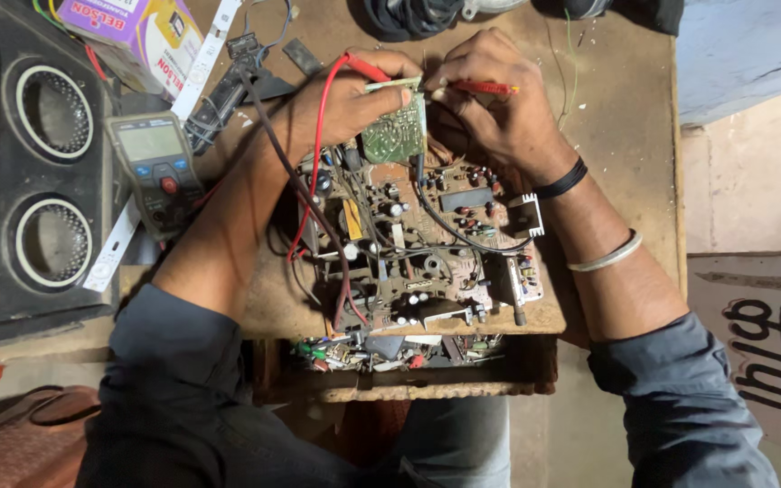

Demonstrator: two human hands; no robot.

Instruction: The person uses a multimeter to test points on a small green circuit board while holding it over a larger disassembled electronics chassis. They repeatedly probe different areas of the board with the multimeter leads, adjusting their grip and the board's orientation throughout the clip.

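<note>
1. Hands: my left hand (354, 99) grips a small green board (395, 136) upright; my right hand (490, 108) pinches a red probe (485, 89) against its top edge.
2. Small board stands over the big circuit board (427, 253) on the surface (625, 117); meter (155, 172) lies left.

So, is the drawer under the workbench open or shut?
Open: the drawer is pulled out below the bench edge, with small electronic parts visible inside.

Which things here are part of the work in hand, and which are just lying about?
In use:
left hand holding small green board
right hand with red probe
large circuit board
multimeter
red lead

Lying about:
speaker cabinet
purple box
open drawer of parts
</note>
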